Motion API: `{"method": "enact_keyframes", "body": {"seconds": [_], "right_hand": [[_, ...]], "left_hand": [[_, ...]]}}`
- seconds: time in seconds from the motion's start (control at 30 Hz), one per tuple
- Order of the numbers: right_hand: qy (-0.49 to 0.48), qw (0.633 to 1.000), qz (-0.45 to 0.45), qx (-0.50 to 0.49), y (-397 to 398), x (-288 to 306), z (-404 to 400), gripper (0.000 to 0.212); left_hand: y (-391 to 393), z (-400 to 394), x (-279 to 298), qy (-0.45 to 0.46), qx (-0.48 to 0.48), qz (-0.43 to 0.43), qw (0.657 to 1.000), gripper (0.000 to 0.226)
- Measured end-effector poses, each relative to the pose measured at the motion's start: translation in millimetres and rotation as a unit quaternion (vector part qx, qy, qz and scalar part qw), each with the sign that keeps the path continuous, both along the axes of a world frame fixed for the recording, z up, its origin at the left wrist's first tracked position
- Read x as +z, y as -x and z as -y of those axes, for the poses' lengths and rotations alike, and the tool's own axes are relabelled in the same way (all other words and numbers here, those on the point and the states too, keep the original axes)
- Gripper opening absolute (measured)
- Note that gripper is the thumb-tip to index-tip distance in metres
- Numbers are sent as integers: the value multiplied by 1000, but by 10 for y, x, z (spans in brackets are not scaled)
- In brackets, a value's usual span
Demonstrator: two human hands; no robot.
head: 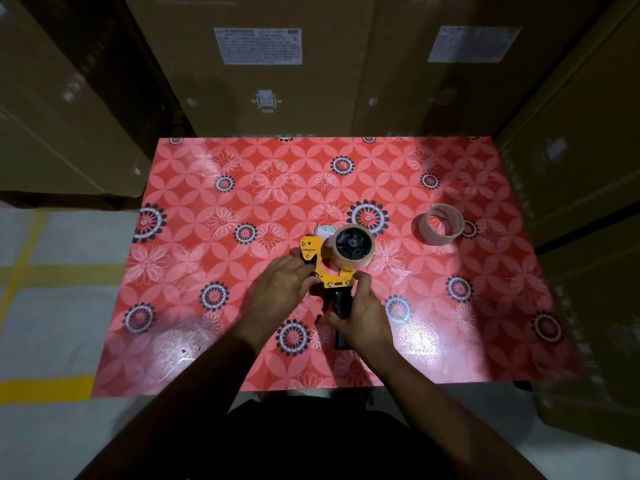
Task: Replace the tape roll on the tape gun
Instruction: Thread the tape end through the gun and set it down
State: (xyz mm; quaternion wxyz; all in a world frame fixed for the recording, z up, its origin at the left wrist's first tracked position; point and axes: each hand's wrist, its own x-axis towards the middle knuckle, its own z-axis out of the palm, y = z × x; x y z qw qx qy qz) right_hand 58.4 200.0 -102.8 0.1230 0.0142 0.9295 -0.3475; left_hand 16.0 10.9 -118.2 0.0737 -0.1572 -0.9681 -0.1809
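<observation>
A yellow tape gun [320,263] with a black handle lies near the middle of the red flowered table [207,306]. A roll of clear tape [354,244] sits on its black hub at the gun's far right side. My right hand [362,315] is wrapped around the black handle, thumb up against the yellow frame. My left hand [277,289] pinches the gun's front end by the yellow plate. A thin, nearly empty brownish tape roll [439,224] stands apart on the table to the right.
Tall cardboard boxes [263,64] wall in the table at the back and on both sides. To the left lies grey floor with yellow lines [45,388]. A small round pale disc [327,231] lies just behind the gun.
</observation>
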Motion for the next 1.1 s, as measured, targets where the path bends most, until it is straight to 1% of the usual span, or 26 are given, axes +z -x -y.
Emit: {"method": "enact_keyframes", "body": {"seconds": [0.07, 0.13, 0.23, 0.3, 0.4, 0.47, 0.5, 0.57, 0.63, 0.7, 0.77, 0.8, 0.9, 1.0, 1.1], "right_hand": [[0, 1000, -3, 4, 16, 10, -12, 80], [-8, 1000, -12, 9, 38, 10, -27, 82], [-19, 999, -25, 12, 47, -5, -59, 81], [-13, 1000, -19, 2, 41, -13, -92, 80], [-15, 1000, -17, -12, 2, -30, -134, 71], [-22, 999, -8, -26, -15, -43, -149, 65], [-28, 999, -1, -32, -18, -49, -155, 63], [-40, 999, 7, -33, -15, -53, -159, 58], [-49, 998, 4, -28, 0, -41, -153, 50], [-60, 998, -5, -20, 9, -27, -155, 48], [-68, 998, -7, -14, 15, -16, -161, 46], [-73, 997, -4, -9, 17, -7, -165, 46], [-85, 996, 0, 0, 22, 5, -159, 47], [-94, 996, 1, -5, 17, 24, -134, 46], [-62, 998, -8, -24, 1, 37, -97, 45]], "left_hand": [[-33, -38, 3, 7, -4, 2, 1000, 21], [-69, -110, 23, 10, 0, -1, 1000, 26], [-109, -155, 26, -48, 47, 46, 997, 24], [-156, -148, 43, -93, 99, 89, 987, 26], [-127, -234, 162, -125, 151, 96, 976, 28], [33, -374, 260, -139, 154, 117, 971, 24], [139, -465, 306, -134, 144, 138, 971, 25], [332, -690, 388, -89, 131, 187, 970, 34], [482, -917, 451, -29, 157, 233, 959, 47], [580, -1090, 503, 53, 193, 243, 949, 56], [639, -1187, 544, 133, 201, 232, 942, 57], [659, -1206, 531, 153, 208, 225, 940, 55], [647, -1180, 464, 158, 236, 221, 933, 43], [581, -1126, 400, 106, 252, 217, 937, 26], [543, -1028, 362, 65, 244, 235, 939, 15]]}}
